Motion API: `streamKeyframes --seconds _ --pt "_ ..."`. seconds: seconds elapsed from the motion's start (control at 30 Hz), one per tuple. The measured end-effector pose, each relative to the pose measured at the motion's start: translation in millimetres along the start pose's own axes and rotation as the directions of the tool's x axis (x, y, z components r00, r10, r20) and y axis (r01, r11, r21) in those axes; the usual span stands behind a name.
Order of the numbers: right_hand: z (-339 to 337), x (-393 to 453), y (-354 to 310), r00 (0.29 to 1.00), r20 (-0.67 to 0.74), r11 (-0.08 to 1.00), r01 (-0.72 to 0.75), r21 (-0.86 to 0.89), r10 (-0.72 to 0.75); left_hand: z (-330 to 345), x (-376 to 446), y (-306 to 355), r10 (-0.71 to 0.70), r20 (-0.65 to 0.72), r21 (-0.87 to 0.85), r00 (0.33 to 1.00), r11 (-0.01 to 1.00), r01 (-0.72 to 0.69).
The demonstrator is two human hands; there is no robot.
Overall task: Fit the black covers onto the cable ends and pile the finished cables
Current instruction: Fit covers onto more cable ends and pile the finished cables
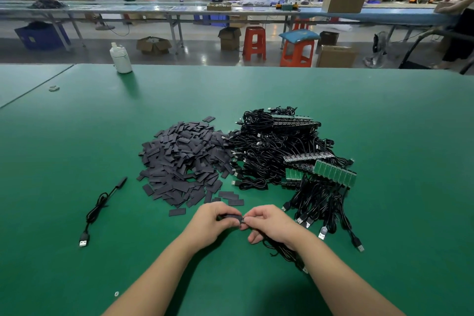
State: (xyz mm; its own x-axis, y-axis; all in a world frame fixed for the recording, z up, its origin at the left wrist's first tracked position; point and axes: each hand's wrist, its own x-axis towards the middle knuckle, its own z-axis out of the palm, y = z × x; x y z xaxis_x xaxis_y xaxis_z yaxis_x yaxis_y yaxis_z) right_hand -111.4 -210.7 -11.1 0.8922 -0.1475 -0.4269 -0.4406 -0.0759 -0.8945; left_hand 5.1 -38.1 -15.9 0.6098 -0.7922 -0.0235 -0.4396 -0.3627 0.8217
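Left hand [214, 222] fingers curled, pinching a black cover [230, 217] between thumb and fingertips. Right hand [269, 223] fingers curled, pinching the cable end [243, 220] right at the cover's mouth; hands meet near the near edge of the green table [77, 151], centre. How far the end sits inside the cover: cannot tell. The held cable [277, 249] trails black under the right wrist toward the near edge.

Loose covers pile [183, 161]: flat dark grey rectangles, heaped mid-table, a few strays just in front of the hands. Touching its right side, a tangle of black USB cables [272, 146] with green circuit-board strips [333, 170]. A smaller bunch of cables [323, 213] lies just right of the right hand, USB plugs pointing at the near edge.

One finished cable [98, 206] with cover on, lying alone, well left of the hands. White bottle [120, 58] at the far edge.
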Motion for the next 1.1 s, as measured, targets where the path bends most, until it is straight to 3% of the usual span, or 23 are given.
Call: streamKeyframes --seconds 0.2,0.6,0.9,1.1 --pt "-5 -5 -4 0.999 -0.033 0.996 0.033 -0.078 -0.035 1 -1 -1 -0.001 -0.057 -0.049 0.998 0.999 -0.002" --pt "-5 -8 -6 0.995 -0.038 0.934 0.073 -0.349 -0.092 7 -3 2 0.022 -0.038 -0.038 0.999 0.999 -0.023" --pt "-4 -6 -6 0.998 -0.053 0.978 0.018 -0.207 -0.03 13 -7 0 0.005 -0.071 -0.136 0.997 0.991 -0.015" --pt "0 -5 -8 0.999 -0.044 0.985 0.019 -0.171 -0.027 13 -5 1 0.015 -0.036 -0.092 0.999 0.996 -0.018"
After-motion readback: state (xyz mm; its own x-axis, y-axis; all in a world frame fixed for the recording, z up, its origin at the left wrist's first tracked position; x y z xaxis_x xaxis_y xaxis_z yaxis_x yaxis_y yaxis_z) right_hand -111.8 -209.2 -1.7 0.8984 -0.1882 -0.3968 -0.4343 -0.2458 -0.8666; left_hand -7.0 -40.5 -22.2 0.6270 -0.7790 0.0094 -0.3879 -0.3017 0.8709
